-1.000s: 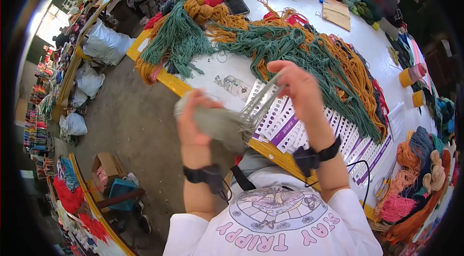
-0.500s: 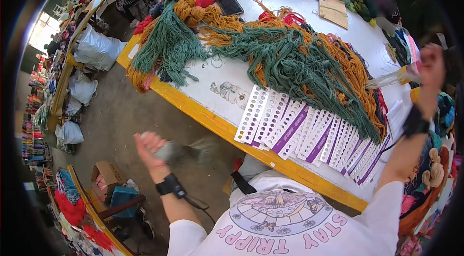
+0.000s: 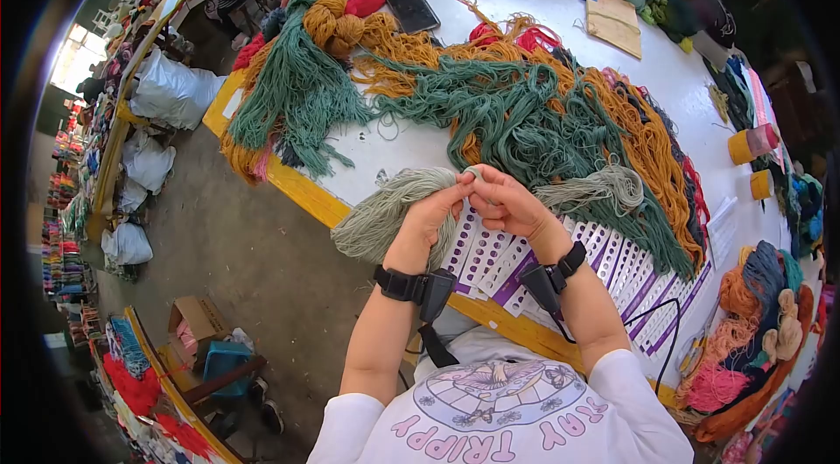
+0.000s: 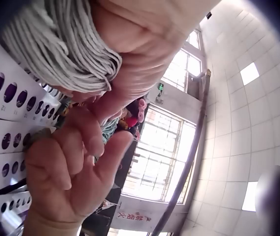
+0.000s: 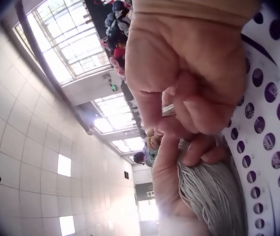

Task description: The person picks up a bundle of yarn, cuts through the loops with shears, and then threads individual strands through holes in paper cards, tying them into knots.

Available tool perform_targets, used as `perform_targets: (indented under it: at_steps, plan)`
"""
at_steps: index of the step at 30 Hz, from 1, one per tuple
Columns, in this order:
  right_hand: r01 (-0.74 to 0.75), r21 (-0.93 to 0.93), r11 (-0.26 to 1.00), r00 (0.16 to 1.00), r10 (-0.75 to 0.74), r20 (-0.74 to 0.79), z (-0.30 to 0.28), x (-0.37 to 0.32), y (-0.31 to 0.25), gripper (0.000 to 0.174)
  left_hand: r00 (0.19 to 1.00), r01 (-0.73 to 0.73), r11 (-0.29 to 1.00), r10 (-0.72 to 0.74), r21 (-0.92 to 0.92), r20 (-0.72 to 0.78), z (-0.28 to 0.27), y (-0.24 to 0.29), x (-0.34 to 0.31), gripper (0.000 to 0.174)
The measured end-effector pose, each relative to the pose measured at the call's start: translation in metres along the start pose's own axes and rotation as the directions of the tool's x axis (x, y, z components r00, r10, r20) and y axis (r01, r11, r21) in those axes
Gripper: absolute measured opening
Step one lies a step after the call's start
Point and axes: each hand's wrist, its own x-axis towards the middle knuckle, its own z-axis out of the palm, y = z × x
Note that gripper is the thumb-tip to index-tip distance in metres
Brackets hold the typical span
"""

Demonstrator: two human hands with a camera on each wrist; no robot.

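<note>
A thick grey-green yarn skein [image 3: 385,214] hangs folded from my left hand [image 3: 435,212], whose fingers grip it near its top end. My right hand [image 3: 512,206] meets the left at the fingertips, curled, with thumb and forefinger pinching the yarn's end. In the left wrist view the looped strands [image 4: 71,49] drape over the left palm. From the right wrist, a pale bit of strand [image 5: 167,109] shows between the right fingers [image 5: 199,113]. A second grey-green hank [image 3: 599,188] lies on the dark green yarn [image 3: 525,114], right of my hands.
Purple-and-white punched cards [image 3: 612,267] fan along the table's yellow edge [image 3: 306,193]. Mustard yarn [image 3: 647,144] lies among the green. A black phone [image 3: 413,9], a cardboard piece [image 3: 612,22] and yellow cones [image 3: 740,148] stand farther off. Coloured skeins [image 3: 735,341] fill the right side.
The right hand swung far out right with grey-green strands, then came back to the left hand. A grey-green hank now lies on the green yarn. The left hand moved from over the floor toward the table.
</note>
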Motion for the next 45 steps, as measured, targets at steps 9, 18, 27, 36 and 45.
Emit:
perform_targets:
  at_steps: [9,18,27,36,45]
  plan:
    - [0.004,-0.952,0.307,0.740,-0.641,-0.204,0.002,0.011,0.015,0.009,0.786,-0.330,0.488,0.616,0.808,-0.052,0.000,-0.015,0.013,0.014]
    - [-0.044,-0.959,0.279,0.684,-0.691,-0.232,0.007,0.008,0.018,0.014,0.846,-0.214,0.404,0.531,0.889,-0.038,-0.003,-0.003,0.009,0.027]
    - [-0.146,-0.924,0.354,0.679,-0.643,-0.354,0.009,0.013,0.011,0.018,0.995,0.085,0.951,-0.096,0.296,0.022,-0.004,0.021,-0.003,0.017]
    - [-0.122,-0.925,0.359,0.738,-0.591,-0.326,0.001,0.013,0.011,0.022,0.993,-0.108,0.874,0.121,0.474,0.002,-0.015,-0.013,0.019,0.018]
    - [-0.159,-0.948,0.276,0.721,-0.623,-0.303,-0.001,0.020,0.011,0.022,0.809,-0.108,0.210,0.586,0.972,-0.037,-0.046,0.000,0.001,0.043]
